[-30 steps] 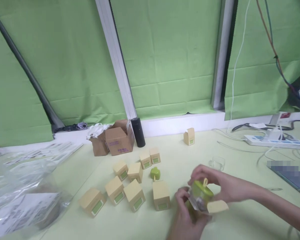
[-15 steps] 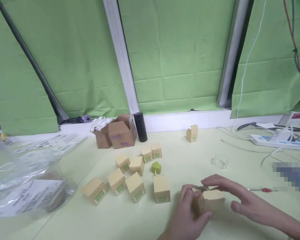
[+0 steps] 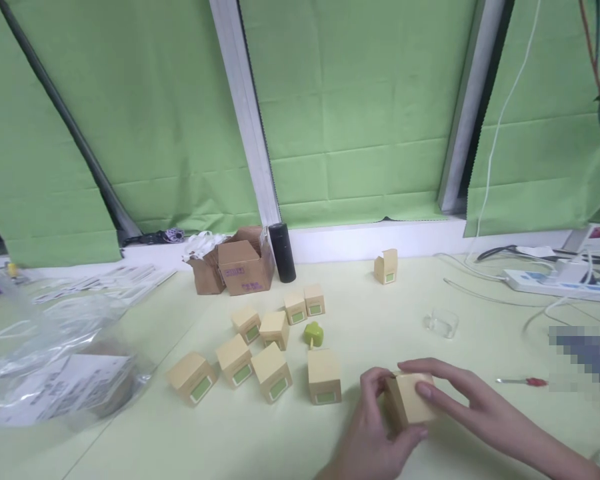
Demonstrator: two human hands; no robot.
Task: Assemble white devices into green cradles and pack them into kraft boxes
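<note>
A small tan cardboard box (image 3: 414, 402) is between my two hands, just above or on the table at the lower right. My left hand (image 3: 377, 427) grips its left side, thumb at the near edge and fingers behind. My right hand (image 3: 463, 393) lies over its top right, thumb pressed on the top face and fingers along the far edge. The box's top looks folded down; its far side is hidden by fingers. Closest to my left hand stands another tan box (image 3: 323, 378) with a green label.
Several more tan boxes (image 3: 271, 373) stand to the left, around a green heart-shaped item (image 3: 313, 334). Beyond are an open-topped box (image 3: 385, 267), a black bottle (image 3: 282, 253) and a brown carton (image 3: 245, 267). A clear container (image 3: 443, 323), a red-handled screwdriver (image 3: 523, 382) and a power strip (image 3: 560, 285) are rightward.
My right hand has come in onto the box, its thumb now pressing the top. The box's flap, raised before, now looks folded down. My left hand keeps its grip.
</note>
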